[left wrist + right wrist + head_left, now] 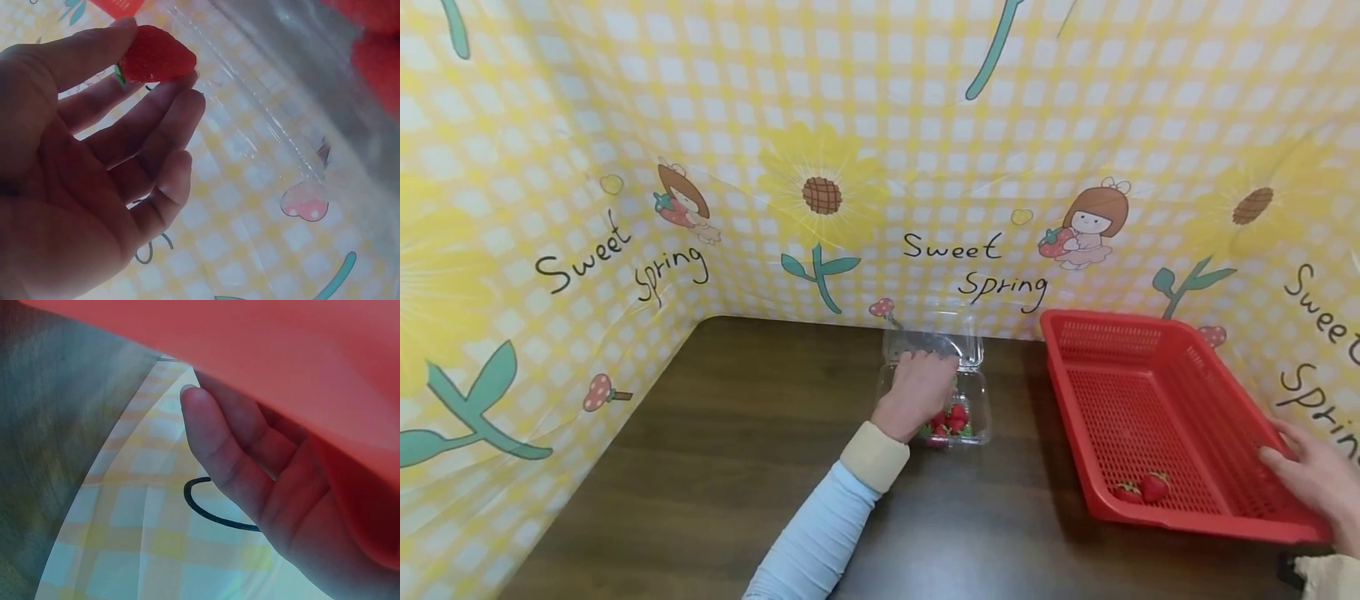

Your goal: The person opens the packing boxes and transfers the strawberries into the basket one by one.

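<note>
Between thumb and fingertips my left hand [917, 392] pinches a red strawberry [159, 55] with a bit of green leaf. That hand is over a clear plastic clamshell box [981, 408], whose lid [972, 346] stands raised at the back. Several strawberries [957, 414] lie in the box, partly hidden by the hand. On the right, my right hand [1318, 475] grips the side rim of a red plastic basket [1071, 417], thumb on the inner side and fingers [219, 444] beneath the rim. Two strawberries [1153, 486] lie in the basket's near left corner.
Everything stands on a dark brown wooden table [760, 417]. A yellow checked cloth [820, 100] with flowers and lettering hangs behind and at both sides, close to the box lid and the basket's far edge.
</note>
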Motion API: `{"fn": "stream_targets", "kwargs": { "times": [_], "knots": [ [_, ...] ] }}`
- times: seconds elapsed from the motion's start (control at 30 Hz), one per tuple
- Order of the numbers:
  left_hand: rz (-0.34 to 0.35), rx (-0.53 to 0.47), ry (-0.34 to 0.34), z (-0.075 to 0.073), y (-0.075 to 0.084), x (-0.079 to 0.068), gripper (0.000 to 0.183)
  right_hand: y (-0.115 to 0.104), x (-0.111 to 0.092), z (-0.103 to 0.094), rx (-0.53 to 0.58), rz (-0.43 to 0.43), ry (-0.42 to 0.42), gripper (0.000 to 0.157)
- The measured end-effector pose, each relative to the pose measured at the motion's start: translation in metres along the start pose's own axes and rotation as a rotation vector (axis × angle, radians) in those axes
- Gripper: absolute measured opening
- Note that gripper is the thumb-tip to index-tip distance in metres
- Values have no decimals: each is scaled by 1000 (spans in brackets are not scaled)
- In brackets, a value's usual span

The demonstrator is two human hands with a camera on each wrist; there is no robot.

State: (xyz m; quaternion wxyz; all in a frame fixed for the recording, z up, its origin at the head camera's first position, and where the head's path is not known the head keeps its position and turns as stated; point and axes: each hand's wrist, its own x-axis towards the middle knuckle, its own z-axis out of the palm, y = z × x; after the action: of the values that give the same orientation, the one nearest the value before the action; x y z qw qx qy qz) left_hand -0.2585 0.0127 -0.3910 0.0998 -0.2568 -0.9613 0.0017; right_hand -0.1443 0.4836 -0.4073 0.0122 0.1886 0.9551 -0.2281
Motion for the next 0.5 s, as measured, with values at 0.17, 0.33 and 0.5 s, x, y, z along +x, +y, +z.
{"fn": "stream_targets", "kwargs": {
  "times": [0.17, 0.33, 0.5],
  "knots": [
    [-4, -26, 24, -7, 0, 2, 28, -2, 6, -3, -5, 22, -4, 64],
    [34, -48, 108, -18, 8, 8, 32, 0, 7, -4, 10, 7, 3, 63],
    [90, -92, 172, -28, 21, 13, 31, -1, 5, -2, 29, 59, -50, 67]
  ]
}}
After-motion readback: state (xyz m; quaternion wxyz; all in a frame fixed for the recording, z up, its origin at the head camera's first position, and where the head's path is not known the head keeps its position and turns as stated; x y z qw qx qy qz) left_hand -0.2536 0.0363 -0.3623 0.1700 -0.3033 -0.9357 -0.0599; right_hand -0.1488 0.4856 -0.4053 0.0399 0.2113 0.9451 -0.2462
